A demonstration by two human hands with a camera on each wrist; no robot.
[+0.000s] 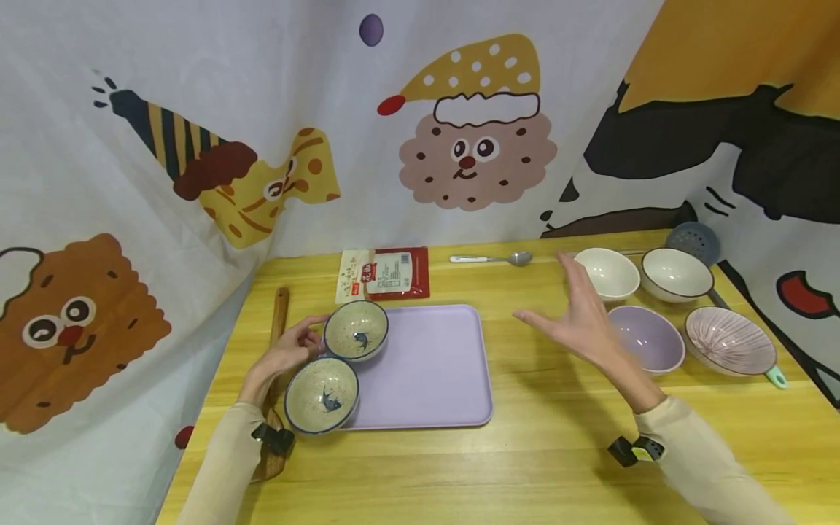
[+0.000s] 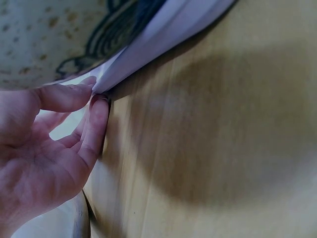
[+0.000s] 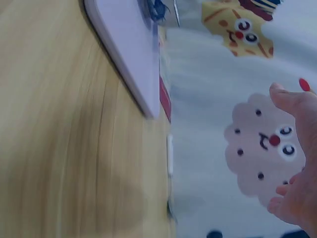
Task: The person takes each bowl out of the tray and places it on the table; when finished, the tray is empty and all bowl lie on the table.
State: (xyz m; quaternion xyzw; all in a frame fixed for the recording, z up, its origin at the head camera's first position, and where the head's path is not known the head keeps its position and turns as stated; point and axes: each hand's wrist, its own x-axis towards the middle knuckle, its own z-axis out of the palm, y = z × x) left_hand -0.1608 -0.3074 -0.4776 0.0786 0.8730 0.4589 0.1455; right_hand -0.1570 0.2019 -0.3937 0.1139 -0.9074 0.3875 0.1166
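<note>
Lengthwise, the lilac tray (image 1: 429, 368) runs from 9 o'clock, pinched by the left hand (image 1: 291, 351), toward 3 o'clock, the right hand (image 1: 582, 315) spread wide beyond.

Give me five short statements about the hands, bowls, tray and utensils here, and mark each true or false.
1. The left hand pinches the lavender tray at its edge. True.
2. The right hand holds the metal spoon. False: the right hand holds nothing; the metal spoon lies on the wooden tabletop.
3. Two fish-patterned bowls stand at the left side of the lavender tray. True.
4. The wooden utensil lies right of the lavender tray. False: it lies left of it.
5. The red-and-cream packet lies behind the lavender tray. True.
</note>
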